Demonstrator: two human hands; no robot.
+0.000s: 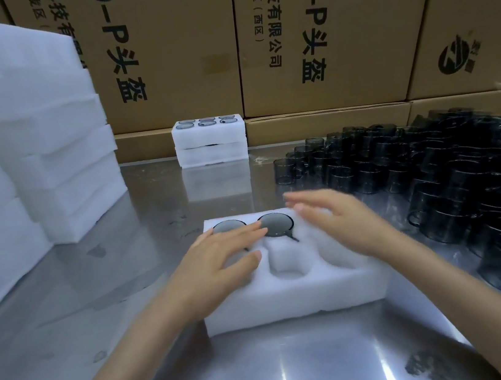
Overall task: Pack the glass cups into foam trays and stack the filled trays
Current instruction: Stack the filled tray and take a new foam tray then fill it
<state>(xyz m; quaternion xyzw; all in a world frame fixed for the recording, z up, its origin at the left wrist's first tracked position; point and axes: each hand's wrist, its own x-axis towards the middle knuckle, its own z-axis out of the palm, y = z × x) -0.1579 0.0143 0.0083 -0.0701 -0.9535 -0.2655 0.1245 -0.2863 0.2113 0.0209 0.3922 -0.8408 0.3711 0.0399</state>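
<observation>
Two hands are held over one foam tray [290,300] on the steel table [130,303]. Left hand [218,265] is laid flat, fingers straight, fingertips touching two seated cups [276,224]. Right hand [337,219] is blurred, fingers extended, holding nothing. Loose cups [433,170] are massed beyond its fingertips. Two filled trays [210,142] are stacked farther back, bare steel between.

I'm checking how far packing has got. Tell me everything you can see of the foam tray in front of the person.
The foam tray is a thick white block lying flat on the steel table, with round pockets cut in its top. Two far pockets hold dark glass cups; a near middle pocket is empty. The left hand rests flat on it; the right hand, blurred, is over its right side.
</observation>
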